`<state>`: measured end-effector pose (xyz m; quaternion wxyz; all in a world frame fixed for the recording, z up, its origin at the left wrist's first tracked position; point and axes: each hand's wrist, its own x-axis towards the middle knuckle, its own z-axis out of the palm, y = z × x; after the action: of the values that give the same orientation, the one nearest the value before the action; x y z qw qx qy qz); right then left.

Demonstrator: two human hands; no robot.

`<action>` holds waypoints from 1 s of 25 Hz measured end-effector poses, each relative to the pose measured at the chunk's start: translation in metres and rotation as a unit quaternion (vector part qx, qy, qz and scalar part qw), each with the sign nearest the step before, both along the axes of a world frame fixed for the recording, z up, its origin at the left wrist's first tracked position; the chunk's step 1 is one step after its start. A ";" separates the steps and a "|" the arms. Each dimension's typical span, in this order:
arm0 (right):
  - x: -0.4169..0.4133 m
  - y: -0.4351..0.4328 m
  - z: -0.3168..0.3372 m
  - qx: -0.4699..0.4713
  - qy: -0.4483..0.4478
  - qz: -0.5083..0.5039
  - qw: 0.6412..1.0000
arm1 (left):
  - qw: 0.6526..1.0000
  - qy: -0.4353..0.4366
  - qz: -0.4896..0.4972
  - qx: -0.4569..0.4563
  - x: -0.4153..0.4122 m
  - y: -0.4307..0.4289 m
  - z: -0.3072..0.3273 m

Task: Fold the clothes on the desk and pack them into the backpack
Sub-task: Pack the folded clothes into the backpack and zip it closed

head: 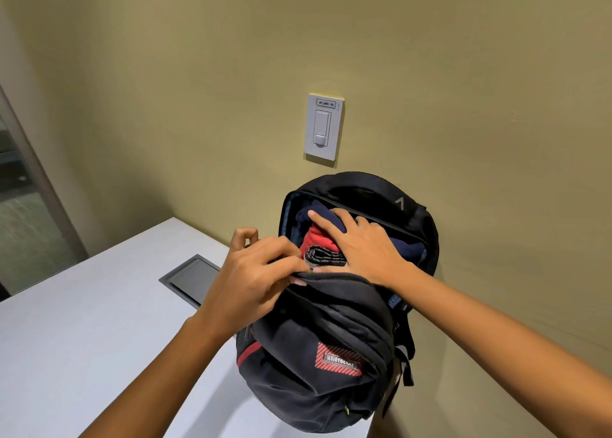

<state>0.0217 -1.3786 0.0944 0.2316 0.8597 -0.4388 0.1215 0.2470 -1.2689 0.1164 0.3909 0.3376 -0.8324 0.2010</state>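
A black backpack (318, 345) with a red label stands upright on the white desk (82, 338), against the wall, its main compartment gaping. Inside it sit folded clothes: a navy garment (405, 247), a red one (316, 240) and a grey-black speckled roll (326, 257). My right hand (361, 245) lies flat on the clothes, fingers spread, palm down over the navy and red pieces. My left hand (255, 272) pinches the front edge of the opening, at the zipper line, fingertips closed on it.
A grey recessed cable hatch (192, 280) sits in the desk left of the backpack. A white wall switch (324, 129) is on the olive wall just above the bag. A glass panel with a metal frame (29, 186) stands at the far left.
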 end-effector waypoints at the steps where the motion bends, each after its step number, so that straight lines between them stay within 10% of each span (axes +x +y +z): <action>1: -0.001 0.000 0.000 -0.002 -0.002 0.001 1.000 | 1.000 0.000 -0.002 -0.001 0.001 0.002 -0.004; 7: 0.002 -0.024 -0.001 -0.027 -0.003 -0.075 0.997 | 1.000 0.015 -0.008 -0.024 0.001 0.007 -0.010; 19: 0.005 0.001 -0.017 -0.155 0.061 0.147 0.975 | 0.999 0.012 0.000 -0.037 -0.003 0.006 -0.009; 25: -0.005 -0.027 -0.012 -0.075 0.032 0.060 0.995 | 1.000 0.009 -0.005 -0.029 0.001 0.010 -0.010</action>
<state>0.0168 -1.4060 0.0826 0.3014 0.8683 -0.3685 0.1397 0.2476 -1.2588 0.1067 0.4091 0.3242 -0.8242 0.2196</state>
